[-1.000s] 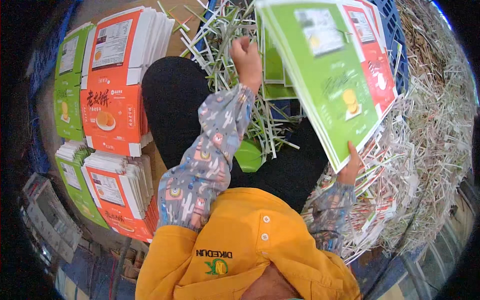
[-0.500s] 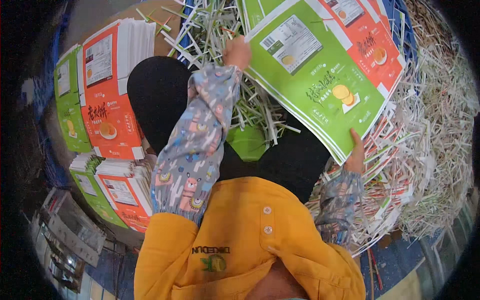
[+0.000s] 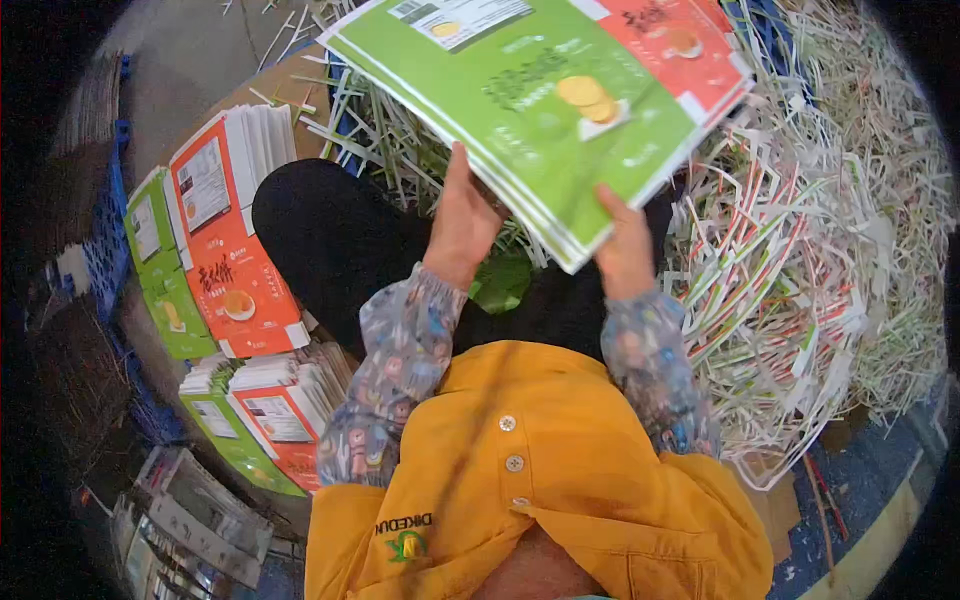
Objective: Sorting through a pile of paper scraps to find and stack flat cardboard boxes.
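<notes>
Between my two hands is a stack of large printed packaging sheets [image 3: 545, 130], green on the near side and red-orange on the far side, with pictures of round biscuits. My left hand [image 3: 465, 222] grips the stack's lower left edge, thumb up along it and fingers mostly hidden beneath. At the near corner, my right hand [image 3: 627, 245] has its thumb on top of the sheets and its fingers underneath. The stack is held tilted above my black-trousered legs, its layered white edges fanned slightly. Patterned grey sleeves cover both my forearms.
To my left stand piles of the same red-orange sheets [image 3: 235, 255] and green sheets [image 3: 160, 285] on the floor. A big heap of shredded paper strips [image 3: 800, 260] fills the right side. More strips [image 3: 385, 125] lie ahead, under the held stack.
The stack has moved left and toward me. My left hand has come down from its upper left edge to the lower left edge. My right hand still holds the near corner.
</notes>
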Motion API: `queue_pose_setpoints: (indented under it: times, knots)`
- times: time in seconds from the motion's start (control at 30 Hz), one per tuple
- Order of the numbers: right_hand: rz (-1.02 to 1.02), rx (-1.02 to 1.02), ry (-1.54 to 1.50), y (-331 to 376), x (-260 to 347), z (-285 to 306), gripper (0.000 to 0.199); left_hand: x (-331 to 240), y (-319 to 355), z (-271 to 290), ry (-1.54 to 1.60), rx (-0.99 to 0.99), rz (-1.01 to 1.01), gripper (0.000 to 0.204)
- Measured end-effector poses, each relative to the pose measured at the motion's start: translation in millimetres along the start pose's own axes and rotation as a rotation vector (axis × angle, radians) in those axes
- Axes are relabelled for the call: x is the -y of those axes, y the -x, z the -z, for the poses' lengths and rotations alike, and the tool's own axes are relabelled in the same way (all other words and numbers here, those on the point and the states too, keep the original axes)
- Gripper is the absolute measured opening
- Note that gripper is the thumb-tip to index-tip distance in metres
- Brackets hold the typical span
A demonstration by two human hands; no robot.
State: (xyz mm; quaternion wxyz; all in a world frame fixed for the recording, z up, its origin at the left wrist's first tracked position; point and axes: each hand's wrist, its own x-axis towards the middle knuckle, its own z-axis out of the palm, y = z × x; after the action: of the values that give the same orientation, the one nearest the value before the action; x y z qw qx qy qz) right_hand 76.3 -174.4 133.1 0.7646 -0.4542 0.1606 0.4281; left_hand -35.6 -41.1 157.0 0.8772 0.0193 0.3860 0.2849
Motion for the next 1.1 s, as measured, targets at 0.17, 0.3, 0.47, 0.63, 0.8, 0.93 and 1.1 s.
queue_pose_setpoints:
  times: [0.17, 0.3, 0.47, 0.63, 0.8, 0.93, 1.1]
  knots:
    - [-0.077, 0.147, 0.154, -21, -34, -16, 0.033, 7, -45, 40, -0.285, -0.129, 0.006, 0.038]
    - [0.095, 0.025, 0.079, -35, -16, -2, 0.029, 0, -36, 32, -0.374, -0.188, -0.096, 0.038]
    - [0.270, -0.154, 0.587, -68, 44, 14, 0.024, -24, -38, 50, -0.395, -0.163, -0.173, 0.038]
    - [0.560, -0.382, 0.967, -93, 93, 37, 0.024, -25, -38, 55, -0.398, -0.153, -0.155, 0.040]
    - [0.575, -0.502, 1.497, -151, 109, 60, 0.021, -26, -44, 65, -0.354, -0.141, -0.140, 0.039]
    - [0.614, -0.243, 1.437, -199, 109, 111, 0.041, -21, -43, 54, -0.314, -0.119, -0.121, 0.038]
    - [0.465, -0.528, 1.452, -198, 100, 80, 0.040, -25, -38, 59, -0.281, -0.135, -0.117, 0.037]
